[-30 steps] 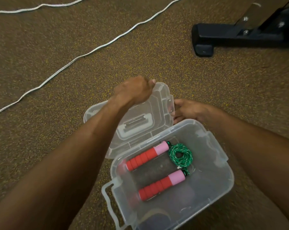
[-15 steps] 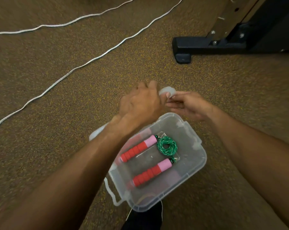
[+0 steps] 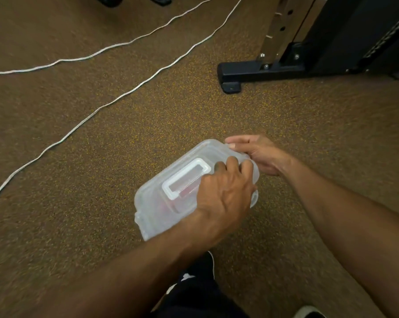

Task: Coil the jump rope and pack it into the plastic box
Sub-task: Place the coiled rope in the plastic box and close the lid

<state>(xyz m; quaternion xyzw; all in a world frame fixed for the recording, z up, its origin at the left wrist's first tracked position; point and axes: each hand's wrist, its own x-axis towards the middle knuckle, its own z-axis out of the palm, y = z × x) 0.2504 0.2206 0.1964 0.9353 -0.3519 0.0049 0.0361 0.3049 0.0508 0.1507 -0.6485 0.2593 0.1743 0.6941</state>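
Observation:
The clear plastic box (image 3: pixel 157 212) sits on the floor with its lid (image 3: pixel 187 180) down over it. A red handle of the jump rope (image 3: pixel 186 192) shows faintly through the lid; the rest of the rope is hidden. My left hand (image 3: pixel 226 193) lies flat on top of the lid at its right half, fingers curled over the far edge. My right hand (image 3: pixel 258 154) grips the box's far right corner, thumb on the lid's rim.
A white cord (image 3: pixel 116 99) snakes across the speckled brown floor at left and top. The black foot of a gym machine (image 3: pixel 251 72) stands at the upper right. A black shoe (image 3: pixel 200 271) is just below the box.
The lid was standing open a second ago and has come down over the box. Both hands moved with it and rest on the box; the camera pulled back and the rope is now covered.

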